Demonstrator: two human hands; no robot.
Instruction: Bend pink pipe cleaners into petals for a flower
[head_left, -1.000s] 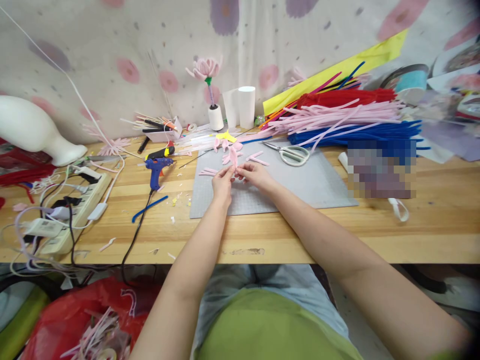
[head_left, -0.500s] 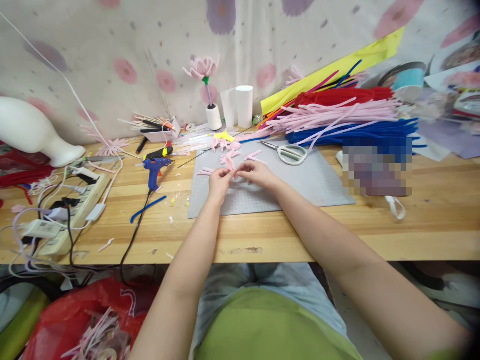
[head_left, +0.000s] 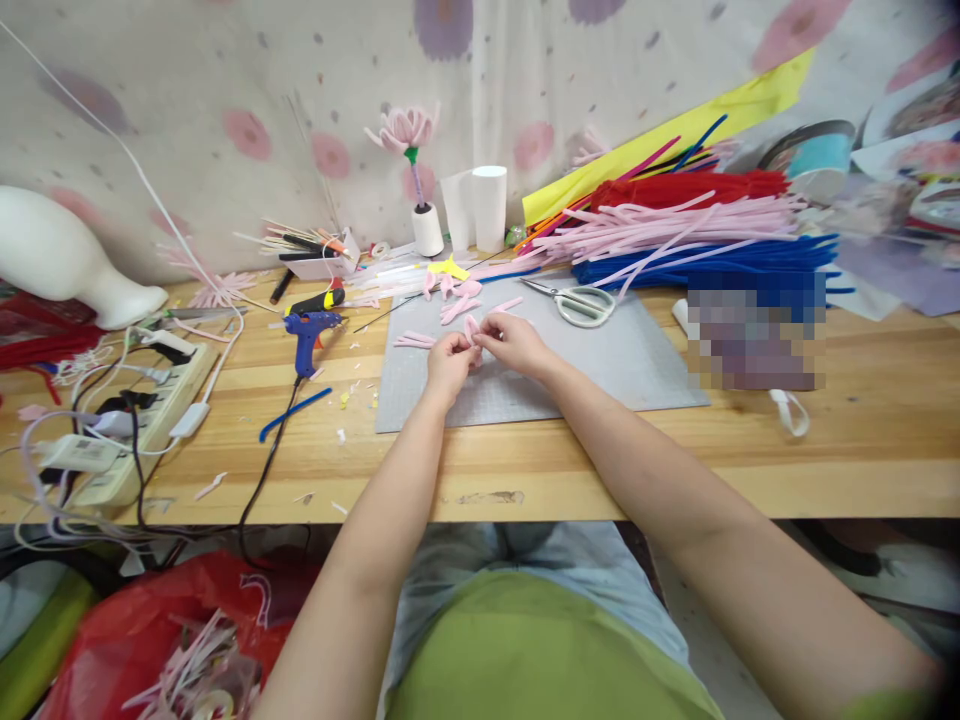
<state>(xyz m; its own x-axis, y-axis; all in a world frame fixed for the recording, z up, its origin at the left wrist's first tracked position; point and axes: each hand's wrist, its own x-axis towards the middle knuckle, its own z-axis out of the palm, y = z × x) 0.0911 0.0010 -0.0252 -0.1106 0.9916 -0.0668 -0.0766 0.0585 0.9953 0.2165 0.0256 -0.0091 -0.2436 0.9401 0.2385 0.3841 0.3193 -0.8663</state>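
A folded pink pipe cleaner [head_left: 471,328] stands up between my two hands, over the grey cutting mat [head_left: 600,378]. My left hand [head_left: 451,366] pinches its lower end with thumb and fingertips. From the other side, the fingers of my right hand [head_left: 513,343] close on the same piece. Its lowest part is hidden by my fingertips. Just beyond my hands lie pink looped petals [head_left: 459,308] and, to the left, short straight pink pieces [head_left: 414,341]. Scissors [head_left: 581,303] rest on the mat further right.
A blue glue gun [head_left: 306,335] lies left of the mat, its cord hanging off the front edge. A power strip [head_left: 154,430] with tangled cables is further left. Behind stand a pink flower [head_left: 405,133] and bundled pink pipe cleaners [head_left: 667,228].
The pink piece has turned more upright, as a narrow loop between my fingers. My right hand has shifted slightly left and up, closer to my left hand.
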